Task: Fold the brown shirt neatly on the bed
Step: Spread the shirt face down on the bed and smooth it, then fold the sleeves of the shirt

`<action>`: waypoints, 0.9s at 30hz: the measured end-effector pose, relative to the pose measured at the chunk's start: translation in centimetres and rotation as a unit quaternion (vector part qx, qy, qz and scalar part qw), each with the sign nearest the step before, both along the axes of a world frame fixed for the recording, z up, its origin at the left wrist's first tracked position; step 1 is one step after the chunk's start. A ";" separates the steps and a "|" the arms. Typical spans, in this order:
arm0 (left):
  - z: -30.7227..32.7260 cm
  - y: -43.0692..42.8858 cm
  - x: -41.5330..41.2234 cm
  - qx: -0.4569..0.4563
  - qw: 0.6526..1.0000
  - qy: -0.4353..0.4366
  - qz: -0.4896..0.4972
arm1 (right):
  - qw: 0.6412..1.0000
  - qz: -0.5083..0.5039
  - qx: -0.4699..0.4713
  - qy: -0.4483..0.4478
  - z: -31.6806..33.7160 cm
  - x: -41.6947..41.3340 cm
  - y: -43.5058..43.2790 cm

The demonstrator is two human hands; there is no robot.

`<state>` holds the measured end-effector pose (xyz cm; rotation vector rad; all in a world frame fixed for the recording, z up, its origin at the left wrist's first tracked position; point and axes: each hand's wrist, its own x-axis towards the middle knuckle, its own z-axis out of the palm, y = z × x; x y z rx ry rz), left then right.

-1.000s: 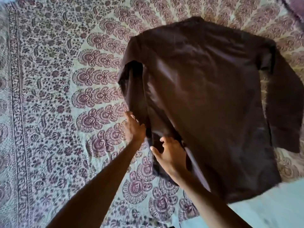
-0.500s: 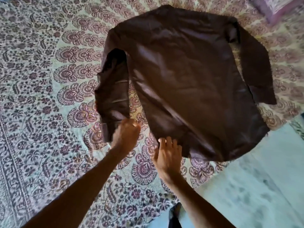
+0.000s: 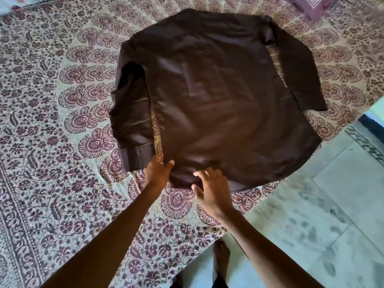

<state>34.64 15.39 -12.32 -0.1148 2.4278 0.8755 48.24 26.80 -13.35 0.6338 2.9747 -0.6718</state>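
Moved: brown shirt (image 3: pixel 218 104) now spread flat mid-bed. My left hand (image 3: pixel 158 171) pinches its hem; right hand (image 3: pixel 212 190) open beside. Risk: uneven tug rumples hem.

Bed (image 3: pixel 52 183) cut off at left, top and bottom edges, pillow (image 3: pixel 313 3) cropped by top edge, shirt (image 3: pixel 218 100) front hidden face-down, left grip (image 3: pixel 159 170) fingertips tucked under hem, foot (image 3: pixel 221 258) partly behind right forearm, top-left corner blurred

Head view | looks forward and steeply down from above the near edge of the bed (image 3: pixel 52 183) | close, arm's reach | single view
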 end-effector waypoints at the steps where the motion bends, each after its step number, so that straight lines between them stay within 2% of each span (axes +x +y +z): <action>1: -0.3 -0.5 1.0 0.030 0.999 -0.020 0.003 | 0.999 0.025 0.008 -0.019 -0.2 0.4 0.3; 3: -1.9 -1.9 2.6 0.081 0.994 -0.076 0.021 | 0.998 0.060 0.020 -0.031 -0.5 0.9 0.5; 5: -2.5 -2.6 3.8 0.074 0.993 -0.072 0.050 | 0.997 0.076 0.002 -0.011 -0.5 1.1 0.7; 10: 0.0 -2.4 6.4 -0.058 0.991 0.117 0.011 | 0.991 0.067 -0.111 0.037 0.4 1.6 2.6; 14: 1.1 -0.1 6.5 -0.049 0.973 0.215 -0.071 | 0.993 -0.022 -0.107 0.048 0.8 2.6 6.4; 16: 1.4 2.7 6.8 0.008 0.971 0.217 -0.101 | 0.991 -0.066 -0.092 0.067 0.9 3.1 9.5; 18: 1.5 6.5 7.7 0.049 0.972 0.179 -0.142 | 0.981 -0.144 -0.077 0.106 1.1 3.9 13.5; 20: 0.8 10.2 8.8 0.071 0.964 0.155 -0.205 | 0.958 -0.236 -0.051 0.153 1.2 5.1 17.8; 22: -0.3 14.2 10.5 0.090 0.942 0.172 -0.273 | 0.934 -0.314 -0.003 0.168 1.0 6.5 22.6; 25: -1.5 20.1 13.1 0.063 0.910 0.235 -0.334 | 0.909 -0.408 -0.003 0.087 0.7 7.5 29.4; 27: -1.6 23.6 14.6 0.029 0.905 0.246 -0.345 | 0.915 -0.400 -0.047 0.012 0.5 7.6 32.5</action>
